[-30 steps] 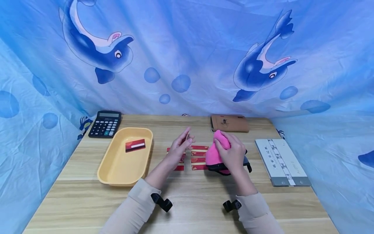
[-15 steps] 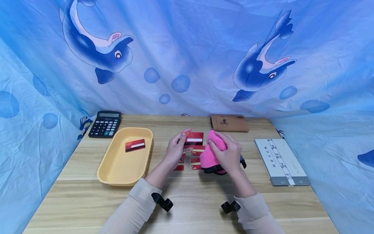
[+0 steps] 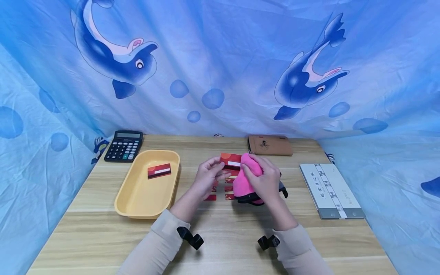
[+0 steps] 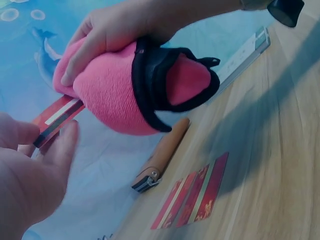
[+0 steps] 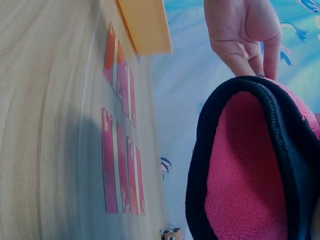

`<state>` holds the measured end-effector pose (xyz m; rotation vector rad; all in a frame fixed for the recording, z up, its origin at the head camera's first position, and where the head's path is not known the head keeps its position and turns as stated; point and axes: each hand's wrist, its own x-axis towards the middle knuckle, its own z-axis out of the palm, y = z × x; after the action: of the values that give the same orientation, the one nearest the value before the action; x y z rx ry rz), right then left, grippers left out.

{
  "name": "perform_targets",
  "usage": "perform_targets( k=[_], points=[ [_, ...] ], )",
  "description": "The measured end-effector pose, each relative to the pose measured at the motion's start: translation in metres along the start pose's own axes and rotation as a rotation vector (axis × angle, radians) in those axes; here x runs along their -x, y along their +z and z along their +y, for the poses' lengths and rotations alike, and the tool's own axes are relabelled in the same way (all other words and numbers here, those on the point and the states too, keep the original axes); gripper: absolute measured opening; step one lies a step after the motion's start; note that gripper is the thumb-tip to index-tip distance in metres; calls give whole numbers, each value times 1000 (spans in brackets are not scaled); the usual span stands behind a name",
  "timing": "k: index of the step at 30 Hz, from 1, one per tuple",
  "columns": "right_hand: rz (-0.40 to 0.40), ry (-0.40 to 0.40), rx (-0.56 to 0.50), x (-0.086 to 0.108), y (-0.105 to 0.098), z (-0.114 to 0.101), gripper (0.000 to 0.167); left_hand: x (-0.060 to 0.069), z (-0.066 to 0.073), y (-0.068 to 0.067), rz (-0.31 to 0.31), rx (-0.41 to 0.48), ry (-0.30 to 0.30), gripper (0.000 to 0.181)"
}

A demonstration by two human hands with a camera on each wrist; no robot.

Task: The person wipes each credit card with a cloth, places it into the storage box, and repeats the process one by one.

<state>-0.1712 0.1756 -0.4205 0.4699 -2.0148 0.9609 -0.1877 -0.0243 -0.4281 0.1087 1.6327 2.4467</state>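
Observation:
My left hand (image 3: pixel 205 178) pinches a red card (image 3: pixel 227 157) with a white strip and a dark stripe, held above the table. In my right hand (image 3: pixel 269 179) is a pink fleece item (image 3: pixel 241 187) with black edging. Seen from the left wrist, the fleece (image 4: pixel 107 95) covers the far end of the card (image 4: pixel 56 116). From the right wrist its pink inside (image 5: pixel 245 165) shows through a black-rimmed opening; its exact kind is unclear. Below the hands, several red cards (image 5: pixel 116 165) with pale yellow bands lie in rows on the table, partly hidden in the head view.
To the left stands a yellow tray (image 3: pixel 144 206) holding another red card (image 3: pixel 159 171). A calculator (image 3: pixel 123 146) lies behind it. A brown wallet (image 3: pixel 275 146) sits at the back edge, and a white-grey notebook (image 3: pixel 331 191) at the right.
The card in my left hand has turned from edge-on to show its striped face. My right hand has moved left with the pink fleece item until it meets the card.

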Motion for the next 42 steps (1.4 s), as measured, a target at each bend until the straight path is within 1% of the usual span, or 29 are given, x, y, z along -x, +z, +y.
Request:
perform_targets(
  k=[3,6,11,13,16,18,19,22,23,27,29,30,32,35,37,39,42],
  points=[
    [16,7,36,1,1,3,38,2,-1,0,8,-25,-31,33],
    [21,26,89,3,1,5,40,3,-3,0,6,-46,-38,35],
    [16,19,195,4,8,1,39,4,-7,6,-15,-51,-11,37],
    [8,10,212,4,14,-4,38,5,-9,9,-27,-100,6,38],
    [-38,8,184,5,22,-14,38,7,-12,14,-36,-197,29,38],
    [-66,-5,162,6,27,-20,37,7,-13,16,-42,-261,59,38],
    [-77,-13,155,7,29,-23,37,8,-14,16,-41,-279,70,38],
    [-71,-39,158,8,29,-24,35,9,-14,15,-27,-288,94,36],
    [-54,-39,166,7,28,-22,35,9,-13,14,-24,-270,101,36],
    [36,13,211,3,18,-8,34,10,-8,11,4,-213,137,33],
    [67,37,239,1,16,-4,33,10,-5,9,8,-198,161,32],
    [69,37,245,0,15,-3,33,10,-3,9,11,-213,165,31],
    [49,5,248,-1,17,-8,35,10,-2,9,-4,-262,165,32],
    [-26,-60,199,0,23,-22,35,10,-2,10,-59,-364,165,35],
    [-49,-85,166,1,27,-30,35,11,-3,10,-89,-415,168,38],
    [-45,-79,148,0,28,-34,34,12,-3,10,-101,-423,175,39],
    [2,-35,159,-2,26,-29,34,12,1,8,-83,-410,211,35]
  ],
)
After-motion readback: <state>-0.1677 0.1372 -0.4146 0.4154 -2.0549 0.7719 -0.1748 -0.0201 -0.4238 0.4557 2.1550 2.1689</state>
